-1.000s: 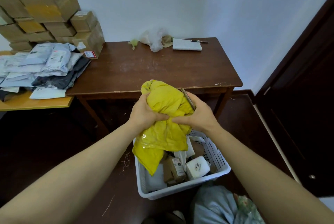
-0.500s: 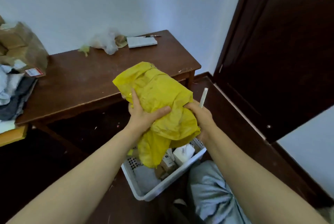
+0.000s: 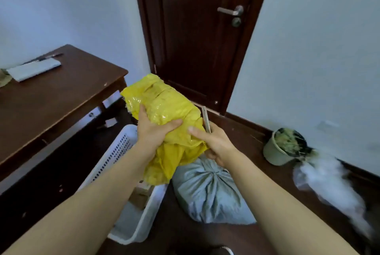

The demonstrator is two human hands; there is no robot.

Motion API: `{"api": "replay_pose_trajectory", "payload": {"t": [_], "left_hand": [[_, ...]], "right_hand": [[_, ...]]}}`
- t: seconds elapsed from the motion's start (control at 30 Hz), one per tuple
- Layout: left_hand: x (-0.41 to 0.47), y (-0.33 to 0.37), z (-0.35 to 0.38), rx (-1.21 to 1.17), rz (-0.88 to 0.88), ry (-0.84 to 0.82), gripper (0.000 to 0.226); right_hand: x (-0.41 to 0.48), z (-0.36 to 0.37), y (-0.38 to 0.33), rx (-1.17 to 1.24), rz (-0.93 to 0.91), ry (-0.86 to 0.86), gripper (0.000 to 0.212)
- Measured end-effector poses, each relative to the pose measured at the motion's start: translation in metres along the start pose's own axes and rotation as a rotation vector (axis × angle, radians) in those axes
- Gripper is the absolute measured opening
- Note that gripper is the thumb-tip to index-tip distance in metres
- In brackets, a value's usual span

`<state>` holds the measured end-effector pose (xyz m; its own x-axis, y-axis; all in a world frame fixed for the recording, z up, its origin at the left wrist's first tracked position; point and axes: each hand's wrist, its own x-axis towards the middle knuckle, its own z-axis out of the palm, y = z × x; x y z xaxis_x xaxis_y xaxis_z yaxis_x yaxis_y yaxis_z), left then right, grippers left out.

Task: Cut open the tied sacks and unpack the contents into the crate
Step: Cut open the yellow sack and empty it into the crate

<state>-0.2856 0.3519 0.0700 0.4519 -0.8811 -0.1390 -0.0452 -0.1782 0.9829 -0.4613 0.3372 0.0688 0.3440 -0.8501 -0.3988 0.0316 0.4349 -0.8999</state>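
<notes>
- Yellow sack [image 3: 164,106], crumpled and by my judgement already emptied, is held up at the centre of the frame. Its loose tail hangs over the crate's right side.
- Crate [image 3: 117,152], white and perforated, sits on the floor at lower centre-left under the hands, probably so that contents drop straight in. Cartons show inside.
- Grey sack [image 3: 207,193], knotted at the top, lies just right of the crate and is not yet cut.
- Left hand [image 3: 153,133] wraps its fingers round the bundle, keeping it bunched.
- Right hand [image 3: 213,143] curls round a slim cutter, thumb pressing the plastic.
- Slim cutter [image 3: 206,119] points upward, beside the bundle's right edge.
</notes>
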Motion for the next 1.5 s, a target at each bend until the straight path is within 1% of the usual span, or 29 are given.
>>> {"api": "replay_pose_trajectory", "payload": {"t": [0.03,0.07,0.13,0.23,0.3,0.33,0.4,0.5,0.57,0.73,0.8,0.93,1.03,1.17,1.23,1.37,1.5], "left_hand": [[-0.004,0.002,0.022,0.023,0.017,-0.042,0.128],[-0.009,0.004,0.045,0.033,0.017,-0.093,0.128],[-0.021,0.007,0.094,0.014,-0.039,-0.234,0.132],[-0.043,0.012,0.18,-0.02,-0.148,-0.527,0.132],[-0.066,0.015,0.245,-0.008,-0.156,-0.695,0.129],[-0.081,0.017,0.277,0.006,-0.148,-0.747,0.129],[-0.114,0.018,0.344,0.024,-0.117,-0.8,0.13],[-0.167,0.018,0.441,0.017,-0.077,-0.889,0.133],[-0.2,0.017,0.498,0.044,-0.059,-0.936,0.134],[-0.264,0.02,0.618,0.113,-0.024,-1.042,0.136],[-0.283,0.023,0.662,0.143,0.002,-1.084,0.137],[-0.305,0.026,0.748,0.186,0.039,-1.176,0.135],[-0.31,0.025,0.813,0.195,0.004,-1.261,0.134],[-0.31,0.028,0.911,0.193,-0.078,-1.4,0.125],[-0.31,0.035,0.962,0.198,-0.085,-1.448,0.122],[-0.312,0.05,1.052,0.248,-0.035,-1.553,0.122],[-0.337,0.058,1.122,0.269,0.036,-1.64,0.123]], "right_hand": [[-0.009,-0.018,0.0,0.016,-0.016,0.086,0.055],[-0.017,-0.037,0.002,0.037,-0.032,0.182,0.06],[-0.037,-0.082,0.004,0.086,-0.061,0.353,0.064],[-0.078,-0.165,0.007,0.197,-0.09,0.528,0.054],[-0.11,-0.223,0.01,0.241,-0.078,0.626,0.05],[-0.126,-0.253,0.013,0.262,-0.072,0.669,0.048],[-0.16,-0.312,0.019,0.321,-0.077,0.744,0.043],[-0.209,-0.396,0.029,0.425,-0.089,0.834,0.051],[-0.24,-0.446,0.035,0.501,-0.095,0.891,0.052],[-0.299,-0.551,0.048,0.626,-0.11,1.013,0.043],[-0.313,-0.587,0.053,0.67,-0.122,1.063,0.045],[-0.324,-0.656,0.063,0.759,-0.124,1.173,0.044],[-0.322,-0.706,0.059,0.803,-0.126,1.227,0.047],[-0.318,-0.785,0.043,0.856,-0.15,1.343,0.033],[-0.312,-0.828,0.032,0.889,-0.16,1.39,0.028],[-0.306,-0.897,0.014,0.947,-0.169,1.483,0.03],[-0.315,-0.952,0.011,1.047,-0.175,1.574,0.029]]}}
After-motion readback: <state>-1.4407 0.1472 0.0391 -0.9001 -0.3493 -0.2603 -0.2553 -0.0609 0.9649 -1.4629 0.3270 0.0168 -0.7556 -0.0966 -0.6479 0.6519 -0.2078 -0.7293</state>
